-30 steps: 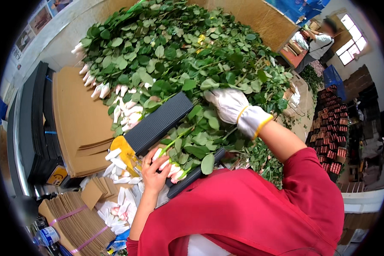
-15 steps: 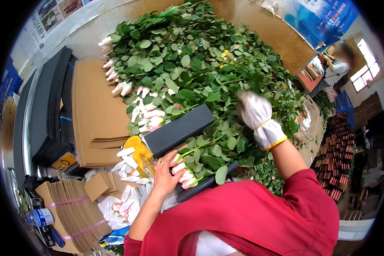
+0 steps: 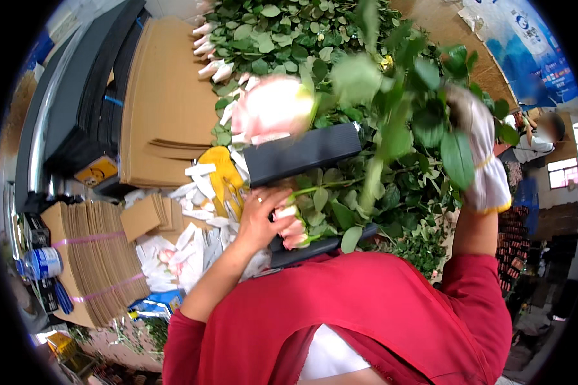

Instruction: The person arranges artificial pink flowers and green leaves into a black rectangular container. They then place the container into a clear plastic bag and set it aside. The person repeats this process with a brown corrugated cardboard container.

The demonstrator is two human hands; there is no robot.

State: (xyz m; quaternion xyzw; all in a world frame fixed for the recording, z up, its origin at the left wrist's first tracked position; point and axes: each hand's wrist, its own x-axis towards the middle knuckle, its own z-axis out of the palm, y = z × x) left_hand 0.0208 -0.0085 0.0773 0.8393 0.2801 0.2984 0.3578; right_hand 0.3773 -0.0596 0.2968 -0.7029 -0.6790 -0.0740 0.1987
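My bare left hand (image 3: pixel 263 221), a ring on one finger, curls round a few pink rose heads (image 3: pixel 293 228). Their leafy stems reach rightward between a dark corrugated block (image 3: pixel 305 154) and a second dark piece (image 3: pixel 308 252) close to my body. My right hand (image 3: pixel 478 147), in a white glove with a yellow cuff edge, is raised at the right and closed on a long-stemmed rose. That rose's big pale pink head (image 3: pixel 273 108) is near the camera and blurred. Leaves partly cover the gloved fingers.
A heap of leafy roses (image 3: pixel 289 38) fills the back. Brown cardboard sheets (image 3: pixel 167 96) stand at the left, above a strapped cardboard stack (image 3: pixel 99 256). A yellow glove (image 3: pixel 221 176) lies beside white paper scraps. Another person (image 3: pixel 539 141) is at the far right.
My right hand has moved right from the rose heap and lifted a single rose into view. My left hand keeps its hold on the rose heads. The whole view has shifted.
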